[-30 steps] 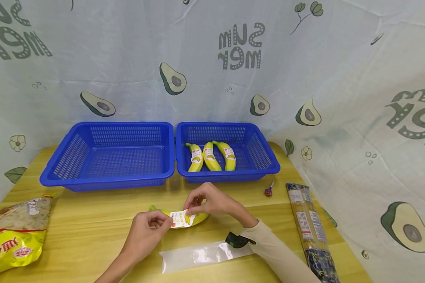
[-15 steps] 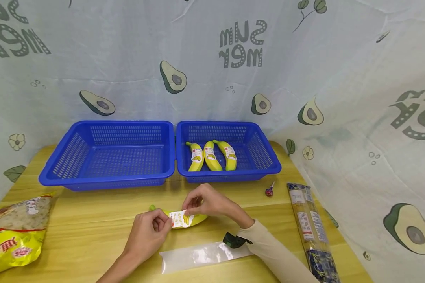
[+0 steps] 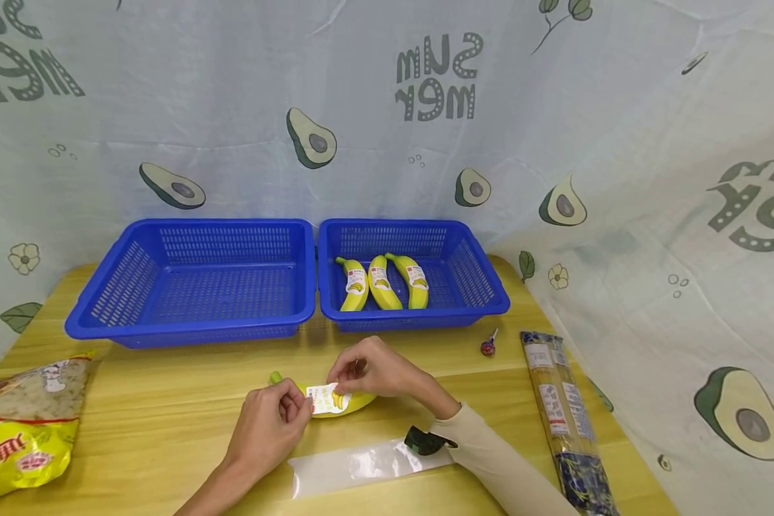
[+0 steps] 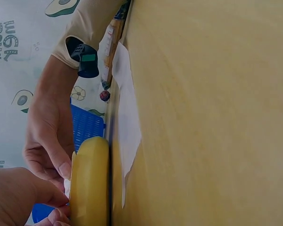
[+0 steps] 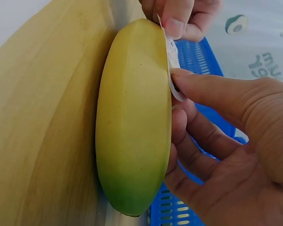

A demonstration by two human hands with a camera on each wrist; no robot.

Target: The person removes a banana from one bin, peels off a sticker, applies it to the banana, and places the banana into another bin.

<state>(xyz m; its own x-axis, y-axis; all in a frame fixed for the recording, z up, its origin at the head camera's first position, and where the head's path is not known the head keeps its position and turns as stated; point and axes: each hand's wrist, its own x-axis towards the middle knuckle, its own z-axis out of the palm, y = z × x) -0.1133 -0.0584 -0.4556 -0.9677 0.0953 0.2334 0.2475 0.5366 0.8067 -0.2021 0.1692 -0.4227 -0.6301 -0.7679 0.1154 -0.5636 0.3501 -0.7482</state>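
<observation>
A yellow banana [image 3: 361, 403] with a green stem lies crosswise on the wooden table, below the baskets. Over its upper side is a white label [image 3: 327, 401] printed with bananas. My left hand [image 3: 267, 424] pinches the label's left end between thumb and fingers. At the other end, my right hand [image 3: 379, 373] pinches the label too. In the right wrist view, the label [image 5: 171, 52] stands slightly off the banana [image 5: 132, 113] along its edges. The right hand's other fingers reach behind the fruit there. Whether the label's middle sticks to the peel is hidden.
Two blue baskets stand at the back; the right basket [image 3: 419, 319] holds three labelled bananas [image 3: 382, 283], the left basket [image 3: 193, 331] none. A clear plastic strip [image 3: 368, 467] lies in front. A lollipop [image 3: 488, 347], noodle packs [image 3: 557, 408] and a yellow bag [image 3: 32, 430] lie around.
Both hands keep their places at the label's ends, with only slight shifts of the right hand leftward. The head view has tilted a little; baskets and other things have not moved.
</observation>
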